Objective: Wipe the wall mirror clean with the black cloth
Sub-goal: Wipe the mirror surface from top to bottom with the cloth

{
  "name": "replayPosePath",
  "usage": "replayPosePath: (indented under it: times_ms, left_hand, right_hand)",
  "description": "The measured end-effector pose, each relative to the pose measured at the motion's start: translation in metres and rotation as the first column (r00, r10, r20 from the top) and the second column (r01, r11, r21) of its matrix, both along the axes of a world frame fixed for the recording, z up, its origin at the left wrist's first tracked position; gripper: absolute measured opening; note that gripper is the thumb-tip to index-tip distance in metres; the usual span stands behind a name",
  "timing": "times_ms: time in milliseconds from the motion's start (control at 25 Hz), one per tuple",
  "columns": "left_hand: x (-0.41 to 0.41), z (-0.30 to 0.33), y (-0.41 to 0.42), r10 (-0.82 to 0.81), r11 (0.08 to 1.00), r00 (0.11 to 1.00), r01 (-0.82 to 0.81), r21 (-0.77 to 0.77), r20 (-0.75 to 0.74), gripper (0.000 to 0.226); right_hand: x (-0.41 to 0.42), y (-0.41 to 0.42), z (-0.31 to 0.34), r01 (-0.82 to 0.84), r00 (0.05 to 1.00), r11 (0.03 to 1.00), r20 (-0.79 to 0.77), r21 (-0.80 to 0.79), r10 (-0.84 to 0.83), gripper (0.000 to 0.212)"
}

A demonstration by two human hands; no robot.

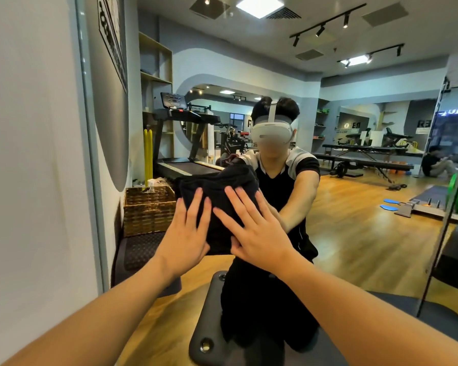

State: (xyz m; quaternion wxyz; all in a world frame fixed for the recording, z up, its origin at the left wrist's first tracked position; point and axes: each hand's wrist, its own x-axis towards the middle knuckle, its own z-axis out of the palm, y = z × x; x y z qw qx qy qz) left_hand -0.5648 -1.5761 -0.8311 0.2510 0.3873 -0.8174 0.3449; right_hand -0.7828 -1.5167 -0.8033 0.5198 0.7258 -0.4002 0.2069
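Note:
A large wall mirror (341,220) fills most of the head view, with its left edge running down beside a white wall. A folded black cloth (217,186) lies flat against the glass at about chest height. My left hand (188,233) presses on the cloth's lower left part with straight fingers. My right hand (254,228) presses on its lower right part, fingers spread and straight. Both arms are stretched forward. The cloth's far side and the glass beneath it are hidden.
The mirror reflects a kneeling person with a headset, a treadmill (185,143), a wicker basket (148,210), benches and a wooden floor. A white wall (32,180) stands on the left. A dark pad (212,326) lies below the mirror. A second mirror panel's edge (439,233) is on the right.

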Motion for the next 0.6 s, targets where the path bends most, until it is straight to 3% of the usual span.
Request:
replayPosePath:
  times_ms: [120, 320, 600]
  left_hand:
    - [-0.024, 0.012, 0.009, -0.035, 0.999, 0.999, 0.034, 0.021, 0.015, 0.094]
    - [-0.046, 0.069, 0.015, -0.15, 0.984, 0.988, 0.146, -0.102, -0.028, 0.091]
    - [0.012, 0.136, -0.022, -0.251, 0.939, 0.968, 0.249, -0.239, 0.021, 0.086]
  right_hand:
    - [-0.028, 0.014, 0.015, 0.059, 0.997, 0.998, -0.041, -0.007, -0.059, 0.075]
    - [-0.044, 0.025, 0.065, 0.084, 0.996, 0.993, 0.016, -0.084, -0.083, 0.063]
    - [0.017, -0.015, 0.107, 0.053, 0.985, 0.992, 0.17, -0.117, -0.033, 0.077]
